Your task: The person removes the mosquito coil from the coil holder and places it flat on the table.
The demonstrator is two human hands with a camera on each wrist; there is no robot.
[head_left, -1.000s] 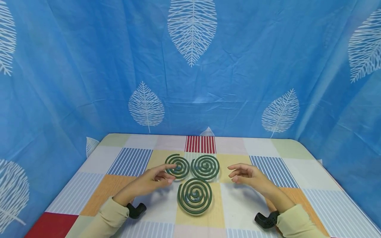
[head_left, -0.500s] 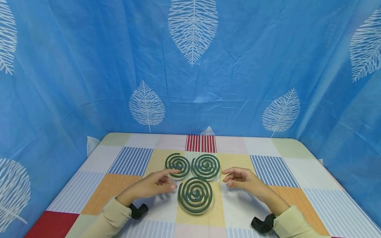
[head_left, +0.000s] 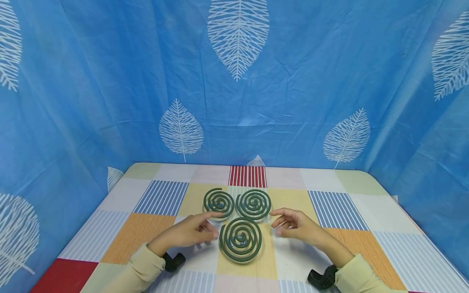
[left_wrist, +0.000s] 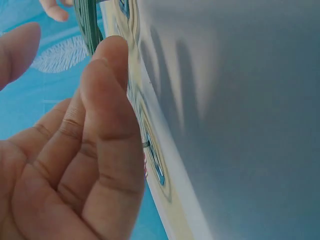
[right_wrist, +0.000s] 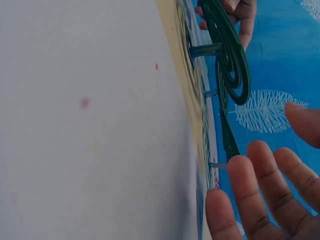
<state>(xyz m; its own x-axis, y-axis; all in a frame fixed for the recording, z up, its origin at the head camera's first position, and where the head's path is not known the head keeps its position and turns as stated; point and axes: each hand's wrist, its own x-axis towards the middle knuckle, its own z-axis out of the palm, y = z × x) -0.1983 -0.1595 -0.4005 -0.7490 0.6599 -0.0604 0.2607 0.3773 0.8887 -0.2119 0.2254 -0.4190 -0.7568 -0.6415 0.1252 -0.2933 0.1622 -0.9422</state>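
Three dark green mosquito coils sit close together above the cloth in the head view: the front coil (head_left: 239, 260), the back-left coil (head_left: 218, 202) and the back-right coil (head_left: 254, 202). In the right wrist view, short blue stands (right_wrist: 206, 50) hold the coils off the surface. My left hand (head_left: 190, 230) is left of the front coil, fingers loosely bent and holding nothing; its index fingertip overlaps the lower edge of the back-left coil, and I cannot tell whether they touch. Beside the back-right coil, my right hand (head_left: 303, 228) hangs with relaxed fingers, also holding nothing.
A checked, patchwork-patterned cloth (head_left: 198, 260) covers the table. Blue sheets (head_left: 121, 81) with white leaf prints enclose the back and both sides. Each wrist carries a black device, the left device (head_left: 174, 262) and the right device (head_left: 322, 279).
My right hand has moved left, closer to the coils. My left hand has shifted slightly towards me and to the right. All three coils stay where they were.
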